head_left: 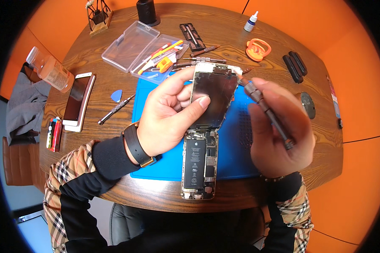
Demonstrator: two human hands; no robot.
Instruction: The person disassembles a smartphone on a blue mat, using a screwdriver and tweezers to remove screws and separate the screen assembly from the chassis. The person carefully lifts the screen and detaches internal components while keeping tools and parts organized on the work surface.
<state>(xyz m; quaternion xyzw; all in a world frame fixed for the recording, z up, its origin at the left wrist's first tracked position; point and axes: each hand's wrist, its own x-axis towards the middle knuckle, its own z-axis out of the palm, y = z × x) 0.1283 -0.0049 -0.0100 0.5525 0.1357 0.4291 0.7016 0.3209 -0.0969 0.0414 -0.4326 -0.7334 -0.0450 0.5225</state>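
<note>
My left hand (166, 116) grips the detached screen assembly (212, 86) of a phone, thumb across its dark back, holding it raised above the opened phone body (194, 164), where a black battery and circuit parts show. The body rests near the desk's front edge, partly on a blue mat (236, 160). My right hand (280, 130) is closed round a metal screwdriver (266, 109), whose tip reaches the screen assembly's upper right corner. Whether the tip touches it is hard to tell.
Around the mat on the wooden desk (325, 168) lie a clear tool box (150, 63), a white phone (78, 101), another screwdriver (116, 109), a bottle (55, 74), an orange suction cup (257, 49), glue (251, 21) and black cases (295, 66).
</note>
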